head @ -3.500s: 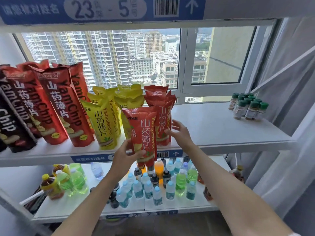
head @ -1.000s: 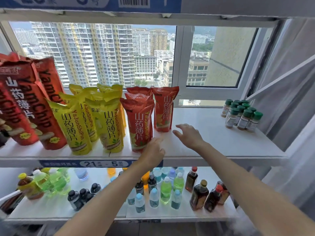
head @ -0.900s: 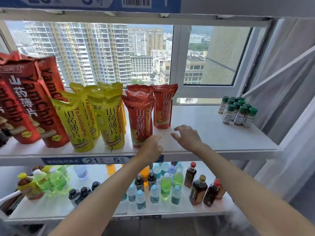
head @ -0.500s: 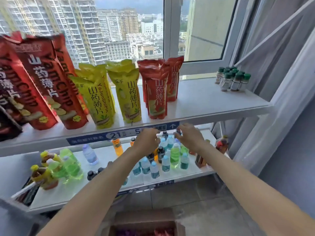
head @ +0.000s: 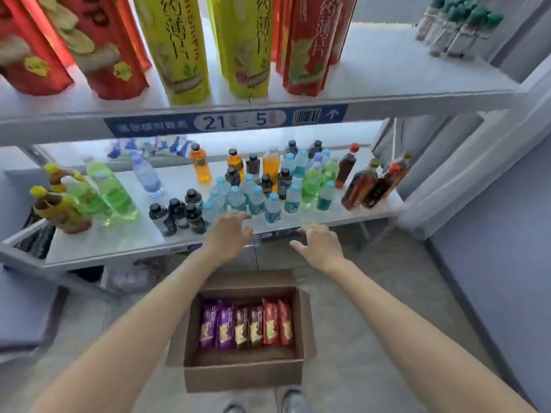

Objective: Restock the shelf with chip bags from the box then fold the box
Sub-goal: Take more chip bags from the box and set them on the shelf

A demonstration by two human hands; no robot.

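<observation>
An open cardboard box stands on the floor below me, holding several purple, dark red and red chip bags upright in a row. My left hand and my right hand hover empty above the box, in front of the lower shelf's edge, fingers spread and relaxed. On the upper shelf stand red chip bags, yellow-green chip bags and larger red bags at the left.
The lower shelf carries many drink bottles and dark sauce bottles at its right end. Green-capped jars stand at the upper shelf's far right. A white curtain hangs on the right. My shoes show at the bottom.
Both hands have left the upper shelf and dropped past the lower shelf's edge. My view has tilted down, bringing the box with its bags fully into sight.
</observation>
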